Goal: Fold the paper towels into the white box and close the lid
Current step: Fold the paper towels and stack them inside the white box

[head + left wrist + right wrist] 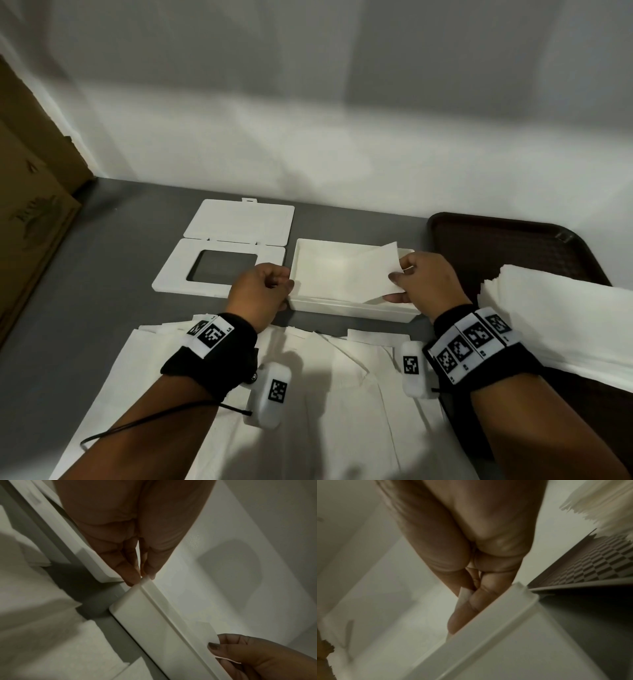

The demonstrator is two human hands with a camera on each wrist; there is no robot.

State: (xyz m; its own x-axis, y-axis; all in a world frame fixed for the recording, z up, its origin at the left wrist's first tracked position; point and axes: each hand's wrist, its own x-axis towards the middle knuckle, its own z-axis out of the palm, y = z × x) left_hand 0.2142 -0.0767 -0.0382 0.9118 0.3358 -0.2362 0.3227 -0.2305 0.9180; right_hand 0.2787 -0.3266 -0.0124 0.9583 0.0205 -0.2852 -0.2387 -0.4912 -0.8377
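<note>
2 hands were at the white box [352, 308], which sat open on the grey desk [102, 274] with its front wall toward the person. The left hand [258, 294] was at the box's left front corner, its grip narrow, thumb and fingers [132, 574] pinching the left edge of 1 paper towel [346, 274]. The right hand [424, 281] pinched the same towel's right edge between thumb and fingers [471, 609], just above the box's right end. The towel lay spread over the box opening, its right far corner lifted. The lid [219, 263], with a rectangular window, lay flat just left of the box, its flap [239, 219] open behind it. Unfolded paper towels [325, 394] were overlapped on the desk near the person, under both wrists. A stack of towels [565, 318] rested on a dark brown tray [496, 240] at the right. Cardboard [30, 212] leaned at the left edge.
</note>
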